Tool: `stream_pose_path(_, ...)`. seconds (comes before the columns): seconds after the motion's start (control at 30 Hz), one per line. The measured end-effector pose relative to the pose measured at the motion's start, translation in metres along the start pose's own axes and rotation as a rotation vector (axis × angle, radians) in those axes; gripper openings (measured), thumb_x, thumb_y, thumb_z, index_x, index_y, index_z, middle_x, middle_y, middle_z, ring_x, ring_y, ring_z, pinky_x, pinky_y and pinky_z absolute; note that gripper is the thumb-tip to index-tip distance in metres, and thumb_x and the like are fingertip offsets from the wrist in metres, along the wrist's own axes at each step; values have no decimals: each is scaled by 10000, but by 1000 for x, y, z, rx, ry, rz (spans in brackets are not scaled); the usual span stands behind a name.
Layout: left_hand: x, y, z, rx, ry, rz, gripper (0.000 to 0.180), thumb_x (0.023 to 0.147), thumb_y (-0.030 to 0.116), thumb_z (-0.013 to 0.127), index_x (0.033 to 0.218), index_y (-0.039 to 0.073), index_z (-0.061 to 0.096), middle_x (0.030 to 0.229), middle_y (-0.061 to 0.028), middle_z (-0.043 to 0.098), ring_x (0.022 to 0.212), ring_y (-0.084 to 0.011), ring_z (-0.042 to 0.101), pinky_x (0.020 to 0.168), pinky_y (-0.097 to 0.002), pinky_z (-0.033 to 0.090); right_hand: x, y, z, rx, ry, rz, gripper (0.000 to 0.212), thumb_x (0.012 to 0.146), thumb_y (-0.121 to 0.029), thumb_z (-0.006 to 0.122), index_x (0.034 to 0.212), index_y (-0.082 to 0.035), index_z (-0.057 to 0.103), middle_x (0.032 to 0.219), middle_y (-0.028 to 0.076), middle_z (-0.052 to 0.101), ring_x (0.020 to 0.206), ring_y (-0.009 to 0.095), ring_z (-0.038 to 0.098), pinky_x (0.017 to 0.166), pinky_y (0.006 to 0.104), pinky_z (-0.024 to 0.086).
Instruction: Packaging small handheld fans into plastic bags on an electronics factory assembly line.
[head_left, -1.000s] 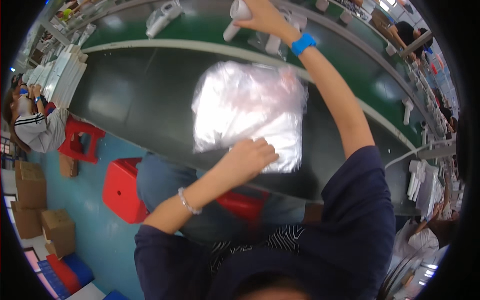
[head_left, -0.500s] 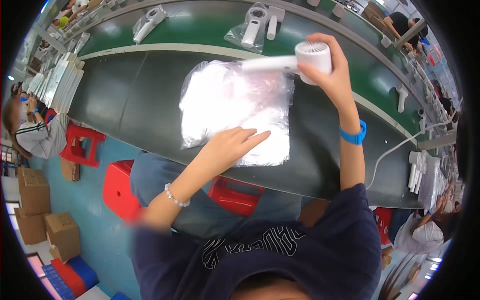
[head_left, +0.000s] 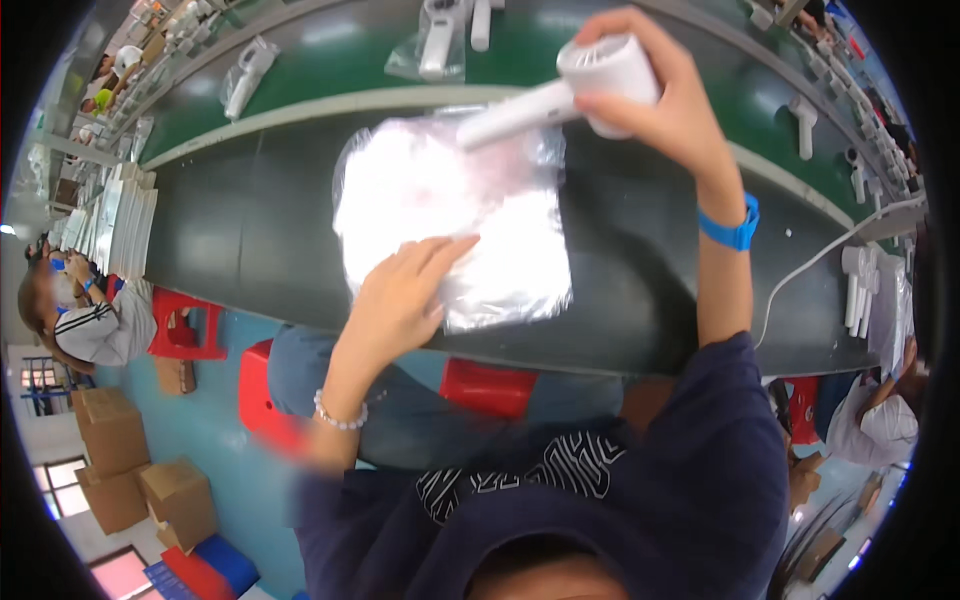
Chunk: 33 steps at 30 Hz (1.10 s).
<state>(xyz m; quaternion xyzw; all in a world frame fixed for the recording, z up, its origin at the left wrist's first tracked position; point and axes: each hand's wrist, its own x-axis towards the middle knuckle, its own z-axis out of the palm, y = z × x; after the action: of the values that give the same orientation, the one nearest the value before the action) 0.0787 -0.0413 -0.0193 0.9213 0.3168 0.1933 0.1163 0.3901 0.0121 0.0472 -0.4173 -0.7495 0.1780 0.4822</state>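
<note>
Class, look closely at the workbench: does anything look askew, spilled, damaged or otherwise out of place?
Nothing stands out. The clear plastic bag lies flat on the dark table under the left hand; the right hand holds a white hair dryer above it, intact.

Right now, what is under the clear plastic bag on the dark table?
The clear plastic bag lies flat on the dark table, pressed by the left hand. Glare hides its contents.

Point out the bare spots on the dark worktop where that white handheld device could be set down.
Bare dark worktop lies left of the clear plastic bag, up to the white stack. Another patch lies right of the bag, before the white cable. The bag's middle is taken: the left hand presses it, the right hand holds the white device above.
</note>
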Motion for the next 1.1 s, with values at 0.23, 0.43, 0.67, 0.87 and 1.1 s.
stream_pose_path(0.23,6,-4,3,0,146,-58,418,773,-34,625,1168,102,622,855,-62,637,731,-234,635,590,-332,511,2,-41,1,91,-6,135,458,655,-116,824,1028,-51,567,931,23,590,858,85,563,738,230,464)
stream_pose_path(0.43,0,-4,9,-198,310,-231,190,806,-18,649,982,48,623,846,-88,658,689,-231,655,570,-314,509,-3,-79,6,260,-5,377,462,644,-90,814,1028,-45,562,903,27,595,803,71,578,686,218,459)
stream_pose_path(0.67,-2,-6,4,-380,167,-310,133,804,-46,629,908,9,564,803,-115,637,707,-251,633,609,-312,502,-9,-70,5,110,13,104,497,610,-104,820,1030,-44,561,898,19,599,773,69,566,668,197,438)
stream_pose_path(0.87,-4,-11,0,-248,-1,-280,86,798,-55,621,859,5,614,801,-108,640,720,-239,623,637,-323,497,-12,-80,3,288,23,304,493,617,-76,814,1031,-32,550,883,26,600,755,75,573,663,199,442)
stream_pose_path(1.1,3,5,0,-386,181,-198,143,774,-35,675,907,16,684,837,-64,649,698,-157,603,590,-261,483,-19,-83,-4,223,-85,378,499,683,-94,794,1103,-21,534,966,47,612,840,93,590,721,230,471)
